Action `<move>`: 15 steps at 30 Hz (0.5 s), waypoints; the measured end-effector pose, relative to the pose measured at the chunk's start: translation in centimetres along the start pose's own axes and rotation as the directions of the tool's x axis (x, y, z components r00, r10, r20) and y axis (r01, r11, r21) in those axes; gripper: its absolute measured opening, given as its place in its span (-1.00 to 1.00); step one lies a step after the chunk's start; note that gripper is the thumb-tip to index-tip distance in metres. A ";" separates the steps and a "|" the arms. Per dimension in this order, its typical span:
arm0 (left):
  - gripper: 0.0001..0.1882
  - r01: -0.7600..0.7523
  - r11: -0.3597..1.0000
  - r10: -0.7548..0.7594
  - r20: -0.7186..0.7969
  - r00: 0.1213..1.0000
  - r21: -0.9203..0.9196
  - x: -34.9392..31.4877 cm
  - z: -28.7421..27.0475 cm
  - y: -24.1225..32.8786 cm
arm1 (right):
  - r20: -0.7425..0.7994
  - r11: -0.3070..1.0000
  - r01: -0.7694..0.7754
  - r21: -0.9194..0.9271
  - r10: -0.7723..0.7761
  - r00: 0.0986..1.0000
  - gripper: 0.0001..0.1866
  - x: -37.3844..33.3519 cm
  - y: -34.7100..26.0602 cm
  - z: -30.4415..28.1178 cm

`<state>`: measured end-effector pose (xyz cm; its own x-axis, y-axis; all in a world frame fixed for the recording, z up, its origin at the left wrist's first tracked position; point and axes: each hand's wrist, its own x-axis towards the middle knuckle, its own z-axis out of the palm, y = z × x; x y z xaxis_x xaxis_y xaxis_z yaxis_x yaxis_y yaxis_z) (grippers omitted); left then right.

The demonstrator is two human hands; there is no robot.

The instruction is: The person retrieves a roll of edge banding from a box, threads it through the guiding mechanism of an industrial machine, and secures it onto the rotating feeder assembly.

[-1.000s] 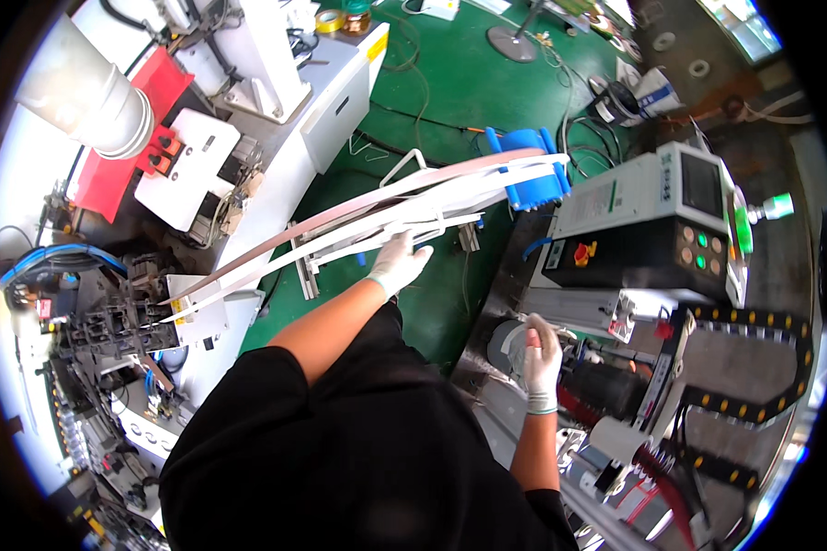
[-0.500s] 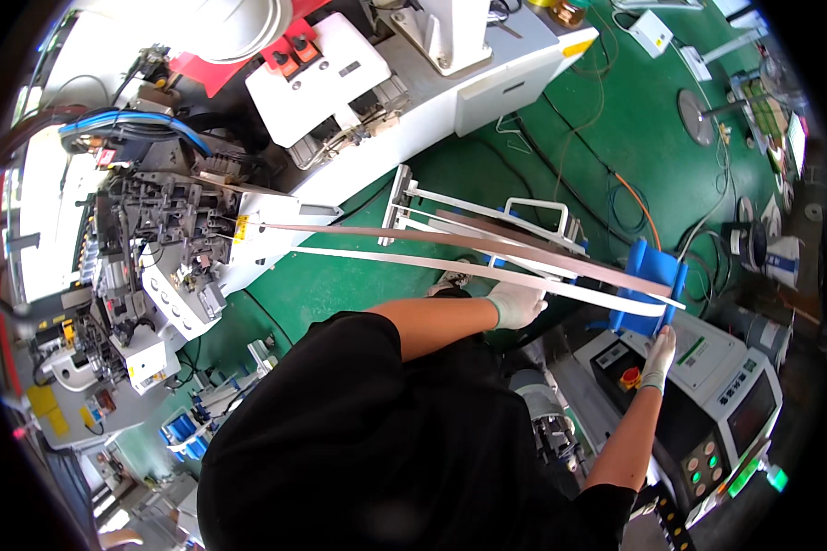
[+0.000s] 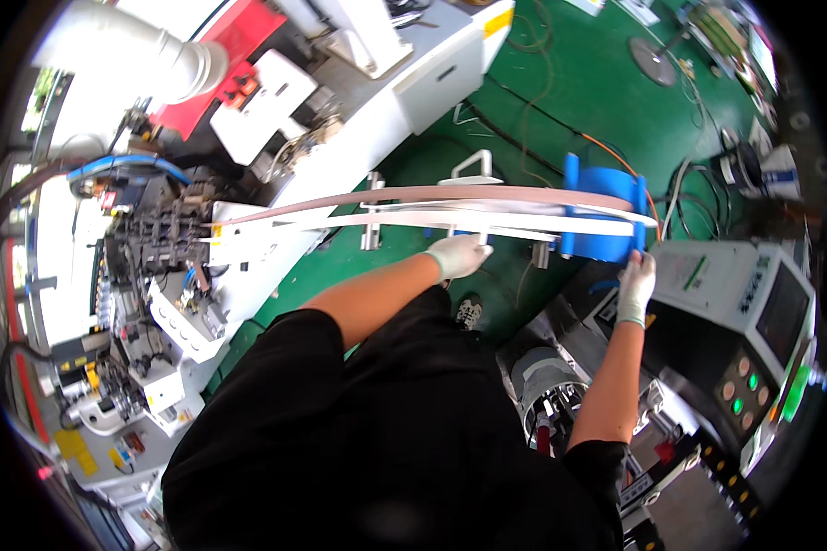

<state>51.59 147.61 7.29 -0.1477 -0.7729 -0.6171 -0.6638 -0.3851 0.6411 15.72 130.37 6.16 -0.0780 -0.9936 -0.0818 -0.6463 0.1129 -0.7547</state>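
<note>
A blue spool (image 3: 605,213) with wide flanges sits at the right end of a white metal frame stand (image 3: 473,165). A brown strip (image 3: 413,194) and a white strip (image 3: 386,220) run from the machine at left across the stand to the spool. My left hand (image 3: 459,256), in a pale glove, closes on a white bar of the stand, below the strips. My gloved right hand (image 3: 636,285) has its fingers against the near edge of the spool's right flange; they look closed on it, and its palm side is hidden.
At left stands a machine (image 3: 170,230) with many small metal parts. A control box (image 3: 717,303) with lit green buttons is beside my right forearm. Cables (image 3: 616,151) cross the green floor beyond the spool. A grey round housing (image 3: 547,376) is near my legs.
My view has shifted and turned. The stand and spool appear higher and more level in the picture, the strips now bow upward, and both hands have moved with them, keeping their places.
</note>
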 end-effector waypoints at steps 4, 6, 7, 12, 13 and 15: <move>-0.48 0.104 0.993 -0.114 -0.178 0.978 -0.062 -1.2 2.4 -1.4 | -0.039 0.987 0.117 -0.110 -0.122 0.992 -0.73 -2.7 -0.8 0.0; -0.43 0.088 0.994 -0.097 -0.165 0.982 -0.059 -1.4 2.9 0.0 | -0.060 0.987 0.100 -0.123 -0.108 0.992 -0.73 -2.8 1.0 -1.1; -0.43 0.078 0.995 -0.088 -0.180 0.980 -0.058 -1.6 3.3 0.2 | -0.056 0.987 0.096 -0.127 -0.104 0.993 -0.73 -3.1 1.3 -1.2; -0.49 0.120 0.993 -0.118 -0.293 0.949 -0.012 -0.8 6.2 -1.9 | -0.041 0.956 0.229 -0.182 -0.240 0.970 -0.73 -4.8 1.0 -1.9; -0.52 0.104 0.995 -0.098 -0.280 0.955 0.007 -0.6 6.6 -1.9 | -0.050 0.952 0.240 -0.190 -0.254 0.966 -0.73 -4.9 1.1 -2.0; -0.51 0.114 0.991 -0.133 -0.400 0.907 -0.072 -1.4 7.9 -1.0 | -0.058 0.949 0.243 -0.201 -0.259 0.964 -0.70 -4.8 2.0 -2.2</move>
<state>46.68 153.04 3.91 0.2478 -0.8515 -0.4621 -0.6222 -0.5055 0.5978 13.16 135.40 6.46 0.0481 -0.9869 0.1539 -0.7847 -0.1327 -0.6055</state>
